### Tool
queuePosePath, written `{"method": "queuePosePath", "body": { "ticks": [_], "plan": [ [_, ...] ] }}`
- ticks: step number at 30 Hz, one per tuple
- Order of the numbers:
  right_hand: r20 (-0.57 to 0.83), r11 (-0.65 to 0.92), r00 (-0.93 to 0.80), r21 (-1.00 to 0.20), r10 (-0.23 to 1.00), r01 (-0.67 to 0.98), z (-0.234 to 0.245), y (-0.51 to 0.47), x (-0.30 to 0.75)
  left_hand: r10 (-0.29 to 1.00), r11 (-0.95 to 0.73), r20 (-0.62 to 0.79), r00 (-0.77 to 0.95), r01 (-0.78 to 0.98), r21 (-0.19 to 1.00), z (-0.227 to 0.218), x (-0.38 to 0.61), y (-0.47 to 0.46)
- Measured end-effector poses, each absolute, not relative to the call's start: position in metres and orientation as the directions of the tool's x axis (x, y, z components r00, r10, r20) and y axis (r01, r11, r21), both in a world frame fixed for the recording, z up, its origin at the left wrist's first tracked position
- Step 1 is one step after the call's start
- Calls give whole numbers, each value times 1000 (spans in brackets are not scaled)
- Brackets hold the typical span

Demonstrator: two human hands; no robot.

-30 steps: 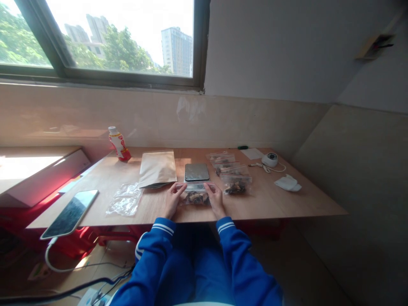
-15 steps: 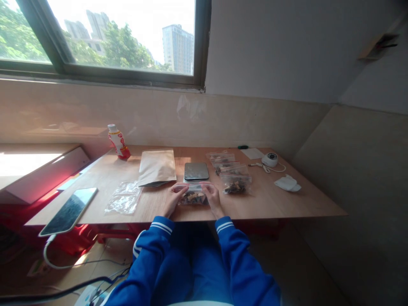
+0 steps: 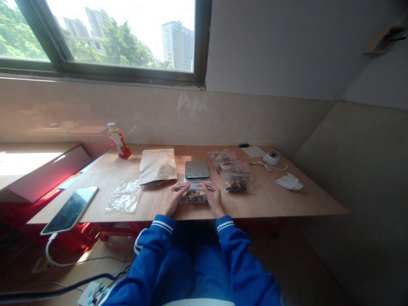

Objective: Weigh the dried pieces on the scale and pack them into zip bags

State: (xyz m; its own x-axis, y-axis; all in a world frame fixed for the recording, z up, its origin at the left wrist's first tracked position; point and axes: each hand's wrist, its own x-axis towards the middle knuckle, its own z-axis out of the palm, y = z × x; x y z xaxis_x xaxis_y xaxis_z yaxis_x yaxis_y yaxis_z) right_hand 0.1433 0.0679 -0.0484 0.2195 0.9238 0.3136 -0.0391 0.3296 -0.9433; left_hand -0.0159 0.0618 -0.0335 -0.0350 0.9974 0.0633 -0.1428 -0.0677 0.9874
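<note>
Surface: desk [image 3: 270, 199], scale [image 3: 196, 169] just past fingertips
Zip bag [image 3: 194, 196]: light, floppy I'd guess, grip the seal
Hands: left hand [image 3: 174, 199], right hand [image 3: 214, 199] pinching its top

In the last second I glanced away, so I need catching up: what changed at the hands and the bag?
The left hand and right hand slid a little toward each other along the top edge of the small clear bag, both keeping their grip. Nothing was let go. It stayed flat before the scale; the filled bags, brown pouch and phone did not move.
</note>
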Motion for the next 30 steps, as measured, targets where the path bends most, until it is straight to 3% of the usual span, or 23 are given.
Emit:
{"method": "queuePosePath", "body": {
  "ticks": [4, 11, 18, 26, 30],
  "plan": [
    [297, 319, 217, -945, 930, -75, -46, 66, 144, 995, -100, 99, -14, -106, 989, -32, -16, 61],
    [288, 288, 13, -951, 957, -111, -44, 64, 142, 992, -120, 123, 16, -117, 986, -34, -15, 64],
    [357, 361, 84, -932, 930, -43, -48, 68, 135, 984, -165, 171, 41, -129, 978, -32, -15, 64],
    [381, 377, 173, -925, 908, 57, -47, 64, 126, 992, -125, 123, -25, -94, 988, -35, -15, 65],
    [355, 357, 164, -934, 920, 17, -44, 64, 121, 990, -138, 136, -25, -122, 983, -32, -16, 65]
  ]
}}
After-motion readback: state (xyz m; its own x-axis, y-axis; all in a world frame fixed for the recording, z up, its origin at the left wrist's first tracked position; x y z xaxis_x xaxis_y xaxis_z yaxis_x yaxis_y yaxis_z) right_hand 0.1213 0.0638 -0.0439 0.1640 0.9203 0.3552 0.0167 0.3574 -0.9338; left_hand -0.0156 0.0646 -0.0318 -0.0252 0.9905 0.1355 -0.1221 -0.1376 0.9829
